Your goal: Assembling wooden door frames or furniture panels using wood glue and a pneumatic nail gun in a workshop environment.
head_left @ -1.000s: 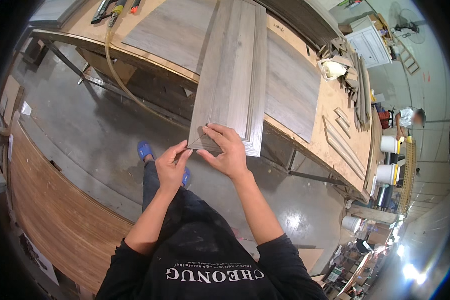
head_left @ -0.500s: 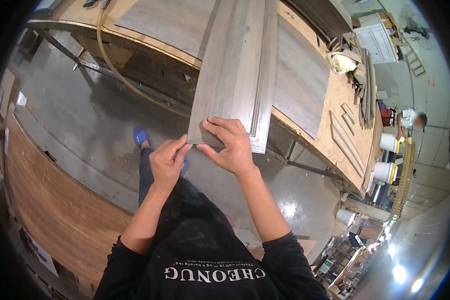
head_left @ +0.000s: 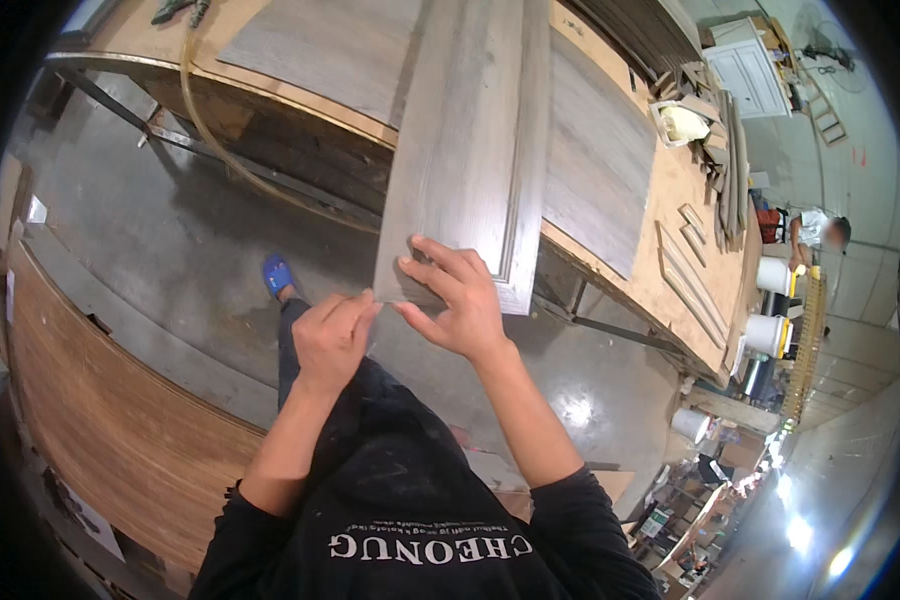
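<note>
A grey wood-grain door panel (head_left: 460,150) with a raised frame lies lengthwise, its near end jutting past the workbench edge. At that end's left corner is my left hand (head_left: 332,335), its thumb and forefinger pinched together against the edge. Whatever sits between those fingertips is too small to make out. My right hand (head_left: 460,300) rests on the panel's near end with fingers spread over the face and the thumb by the end edge. Beneath the panel, flat grey wood-grain sheets (head_left: 600,150) lie on the workbench (head_left: 685,300).
A yellowish hose (head_left: 198,115) hangs off the bench at left. Trim strips (head_left: 692,285) and a pile of offcuts (head_left: 705,150) lie at right. Stacked brown boards (head_left: 120,390) stand at lower left. White buckets (head_left: 767,335) and another person (head_left: 818,230) are at far right.
My left hand's fingers have curled in more at the corner. The fingers of my right hand have spread and shifted slightly on the panel. The view has moved a little.
</note>
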{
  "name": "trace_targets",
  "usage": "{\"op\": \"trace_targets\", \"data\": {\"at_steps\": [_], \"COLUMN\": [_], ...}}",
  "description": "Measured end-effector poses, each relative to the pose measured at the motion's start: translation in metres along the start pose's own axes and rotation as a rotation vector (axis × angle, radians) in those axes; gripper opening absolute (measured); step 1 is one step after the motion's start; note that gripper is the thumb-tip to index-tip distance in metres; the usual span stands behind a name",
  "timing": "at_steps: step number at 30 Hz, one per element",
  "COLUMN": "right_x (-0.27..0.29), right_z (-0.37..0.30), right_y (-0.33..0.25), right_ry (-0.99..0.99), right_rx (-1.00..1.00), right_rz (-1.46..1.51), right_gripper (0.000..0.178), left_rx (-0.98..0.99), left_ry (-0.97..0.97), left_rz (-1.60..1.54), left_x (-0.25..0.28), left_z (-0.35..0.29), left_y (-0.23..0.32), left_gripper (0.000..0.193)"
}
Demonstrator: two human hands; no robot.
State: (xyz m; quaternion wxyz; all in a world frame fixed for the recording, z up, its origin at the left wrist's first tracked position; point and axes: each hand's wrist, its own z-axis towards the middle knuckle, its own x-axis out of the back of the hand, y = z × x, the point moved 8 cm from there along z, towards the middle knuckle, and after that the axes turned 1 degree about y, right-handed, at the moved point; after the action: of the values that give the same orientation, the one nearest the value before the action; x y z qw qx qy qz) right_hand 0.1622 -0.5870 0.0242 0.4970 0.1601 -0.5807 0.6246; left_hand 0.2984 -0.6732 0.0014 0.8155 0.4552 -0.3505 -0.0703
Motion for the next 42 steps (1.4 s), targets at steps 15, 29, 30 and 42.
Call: {"op": "trace_targets", "data": {"at_steps": [15, 29, 30, 42], "right_x": [-0.005, 0.001, 0.002, -0.005], "right_z": [-0.004, 0.017, 0.014, 0.005], "right_y": [0.002, -0.022, -0.019, 0.013], "right_ry": [-0.048, -0.022, -0.026, -0.06], "right_rx": [-0.05, -0.018, -0.039, -0.031], "right_rz": [-0.113, -0.058, -0.07, -0.088], "right_gripper": [0.047, 0.048, 0.048, 0.048], "left_rx": [-0.062, 0.131, 0.105, 0.495], "left_ry": [0.136, 0.232, 0.242, -0.477], "left_rz": [0.164, 0.473, 0.283, -0.358], "left_x": [0.118, 0.137, 0.148, 0.108], "left_z": [0.266, 0.419, 0.403, 0.12], "left_y": [-0.133, -0.255, -0.237, -0.161], "left_gripper": [0.021, 0.053, 0.059, 0.056]}}
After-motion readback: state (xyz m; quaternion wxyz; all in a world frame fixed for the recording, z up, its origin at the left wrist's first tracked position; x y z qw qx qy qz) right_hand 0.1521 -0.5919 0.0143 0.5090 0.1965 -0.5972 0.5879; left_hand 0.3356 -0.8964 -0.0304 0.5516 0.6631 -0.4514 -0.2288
